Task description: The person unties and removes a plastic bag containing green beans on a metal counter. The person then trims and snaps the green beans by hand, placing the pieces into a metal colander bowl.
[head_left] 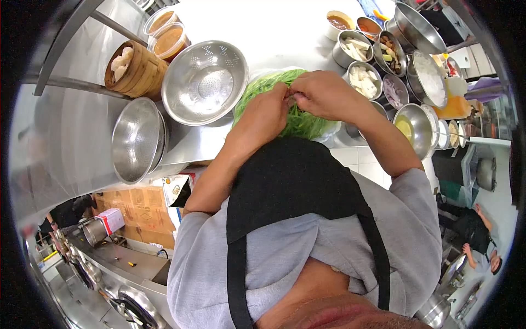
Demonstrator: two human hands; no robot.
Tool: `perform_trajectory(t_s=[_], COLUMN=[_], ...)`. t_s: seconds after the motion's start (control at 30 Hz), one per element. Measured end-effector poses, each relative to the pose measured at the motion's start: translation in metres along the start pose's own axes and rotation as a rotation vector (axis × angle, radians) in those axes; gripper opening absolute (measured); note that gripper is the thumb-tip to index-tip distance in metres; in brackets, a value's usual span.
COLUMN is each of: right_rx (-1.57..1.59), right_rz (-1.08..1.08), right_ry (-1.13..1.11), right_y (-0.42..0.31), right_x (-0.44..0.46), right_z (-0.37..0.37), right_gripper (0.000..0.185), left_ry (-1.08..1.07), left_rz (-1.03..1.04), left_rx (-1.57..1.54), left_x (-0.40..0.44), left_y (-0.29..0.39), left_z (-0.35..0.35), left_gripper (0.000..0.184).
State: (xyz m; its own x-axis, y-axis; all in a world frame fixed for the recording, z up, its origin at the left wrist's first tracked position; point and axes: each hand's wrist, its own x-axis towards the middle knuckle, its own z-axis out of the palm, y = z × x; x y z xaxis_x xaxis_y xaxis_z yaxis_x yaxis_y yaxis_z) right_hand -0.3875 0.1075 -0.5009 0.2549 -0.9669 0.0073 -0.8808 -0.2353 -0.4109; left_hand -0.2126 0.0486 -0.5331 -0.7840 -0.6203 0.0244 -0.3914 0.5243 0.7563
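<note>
Clock centre: the shredded greens (263,88), with 12 o'clock pointing away from the person
Greens: heaped on the table (257,33) below both hands, showing mostly at 11 o'clock and 6 o'clock
Near edge: passes at 6 o'clock, the black apron (296,186) close by, leaving little room that way
Open room: a broad stretch of pale surface at 12 o'clock, between sauce tubs (169,41) at 10 and metal containers (362,82) at 2 to 3
Left side: a colander (207,82) just beside the greens between 9 and 10, a perforated bowl (137,140) between 8 and 9
Right side: tighter, the containers crowding near the right wrist
Left hand (269,109): forearm rising from 7 o'clock, fingers curled inward
Right hand (316,92): forearm coming in from about 4 o'clock, wrist bent, fingers curled towards the left
Hold: hands meet at the fingertips over the greens; how tightly they close, and whether they grip a strand, cannot be told
</note>
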Motion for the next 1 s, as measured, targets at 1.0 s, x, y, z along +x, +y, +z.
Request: perform_trajectory(t_s=[1.0], right_rx=[2.051], right_rz=[0.167], right_ry=[0.235], right_y=[0.028], right_x=[-0.023], right_z=[0.058], right_gripper=[0.015], left_ry=[0.066], left_rz=[-0.268], left_rx=[-1.363], left_x=[0.014], left_y=[-0.040], left_z=[-0.022], left_gripper=[0.029])
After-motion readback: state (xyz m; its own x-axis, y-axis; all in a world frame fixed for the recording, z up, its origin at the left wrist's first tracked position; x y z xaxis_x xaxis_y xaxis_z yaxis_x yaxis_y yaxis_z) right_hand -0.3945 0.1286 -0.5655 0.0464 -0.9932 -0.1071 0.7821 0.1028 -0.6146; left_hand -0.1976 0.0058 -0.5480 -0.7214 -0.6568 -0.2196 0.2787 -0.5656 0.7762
